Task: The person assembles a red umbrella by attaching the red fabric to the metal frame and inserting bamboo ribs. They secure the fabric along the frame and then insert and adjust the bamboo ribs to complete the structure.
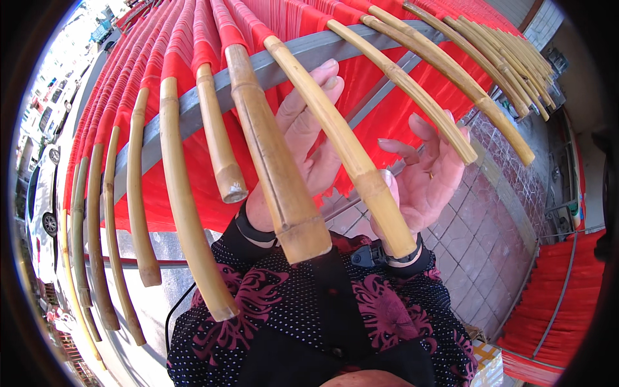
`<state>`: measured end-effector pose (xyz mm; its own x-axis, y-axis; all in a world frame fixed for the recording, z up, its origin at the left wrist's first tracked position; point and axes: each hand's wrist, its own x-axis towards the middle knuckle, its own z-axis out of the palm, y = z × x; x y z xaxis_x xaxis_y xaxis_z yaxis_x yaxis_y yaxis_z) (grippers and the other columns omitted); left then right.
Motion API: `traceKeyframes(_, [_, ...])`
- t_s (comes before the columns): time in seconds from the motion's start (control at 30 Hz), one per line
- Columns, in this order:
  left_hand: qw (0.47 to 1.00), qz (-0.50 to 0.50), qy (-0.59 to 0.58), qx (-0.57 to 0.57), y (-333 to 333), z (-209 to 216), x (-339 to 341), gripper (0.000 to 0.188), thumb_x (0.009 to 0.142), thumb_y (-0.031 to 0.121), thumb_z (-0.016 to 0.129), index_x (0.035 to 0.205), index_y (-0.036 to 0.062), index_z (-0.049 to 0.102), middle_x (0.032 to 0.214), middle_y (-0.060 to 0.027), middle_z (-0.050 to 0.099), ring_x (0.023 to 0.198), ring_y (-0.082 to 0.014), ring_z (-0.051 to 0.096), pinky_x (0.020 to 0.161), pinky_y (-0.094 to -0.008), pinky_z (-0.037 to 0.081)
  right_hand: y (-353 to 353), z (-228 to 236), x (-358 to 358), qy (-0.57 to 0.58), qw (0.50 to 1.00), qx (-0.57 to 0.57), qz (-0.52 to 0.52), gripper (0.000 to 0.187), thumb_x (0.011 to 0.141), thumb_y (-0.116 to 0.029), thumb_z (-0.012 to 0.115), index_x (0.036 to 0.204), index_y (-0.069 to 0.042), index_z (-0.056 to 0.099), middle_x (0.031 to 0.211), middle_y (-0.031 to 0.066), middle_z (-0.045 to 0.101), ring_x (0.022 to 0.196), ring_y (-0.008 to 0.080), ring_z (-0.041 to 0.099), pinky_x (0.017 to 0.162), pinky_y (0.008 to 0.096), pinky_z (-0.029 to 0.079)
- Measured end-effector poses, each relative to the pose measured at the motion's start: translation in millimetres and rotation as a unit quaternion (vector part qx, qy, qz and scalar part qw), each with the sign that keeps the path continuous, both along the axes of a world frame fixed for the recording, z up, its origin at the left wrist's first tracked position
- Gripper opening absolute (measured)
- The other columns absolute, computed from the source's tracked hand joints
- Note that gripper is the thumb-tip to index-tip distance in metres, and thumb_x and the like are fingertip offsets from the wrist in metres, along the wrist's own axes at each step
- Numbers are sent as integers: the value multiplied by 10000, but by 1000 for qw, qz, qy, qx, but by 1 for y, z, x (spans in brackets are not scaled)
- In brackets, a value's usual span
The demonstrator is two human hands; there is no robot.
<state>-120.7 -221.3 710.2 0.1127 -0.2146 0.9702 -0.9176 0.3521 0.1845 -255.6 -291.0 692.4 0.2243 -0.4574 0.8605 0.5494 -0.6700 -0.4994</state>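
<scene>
Bamboo poles fan out toward me, their far parts wrapped in red threads or cloth [184, 39]. My left hand [303, 142] is behind two poles, fingers stretched upward; the thick brown bamboo pole [274, 155] and the yellow bamboo pole [354, 155] partly cover it. To the right of the yellow pole, my right hand [429, 180] is palm up with fingers spread and slightly bent. Its thumb is at that pole's edge; whether it touches is unclear. Another thin bamboo pole [412, 90] crosses over its fingertips. Neither hand grips anything that I can see.
The poles lie across a curved-looking grey metal rail [316, 48], with red cloth [364, 80] hanging below. Several more bamboo poles [506, 55] crowd the far right. A white car [42, 206] stands at left. Red cloth on a rack [554, 303] is at lower right, beside paving tiles [477, 258].
</scene>
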Motion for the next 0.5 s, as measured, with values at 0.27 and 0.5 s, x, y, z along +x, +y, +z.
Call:
traceKeyframes(0.27, [998,-34,29,36,7,2,-9,523,805,-56,609,1318,12,532,1363,-215,492,1233,-358,525,1003,-413,464,15,5,2,52,994,-88,48,1034,762,-209,746,1518,-35,64,1529,208,232,1280,331,431,933,422,505])
traceKeyframes(0.5, [995,-49,56,62,9,-1,-9,536,802,-57,612,1326,22,527,1383,-205,478,1248,-340,515,1017,-400,459,7,-4,1,5,998,-64,-6,941,771,-109,718,1501,-4,132,1475,229,311,1246,335,472,895,392,527])
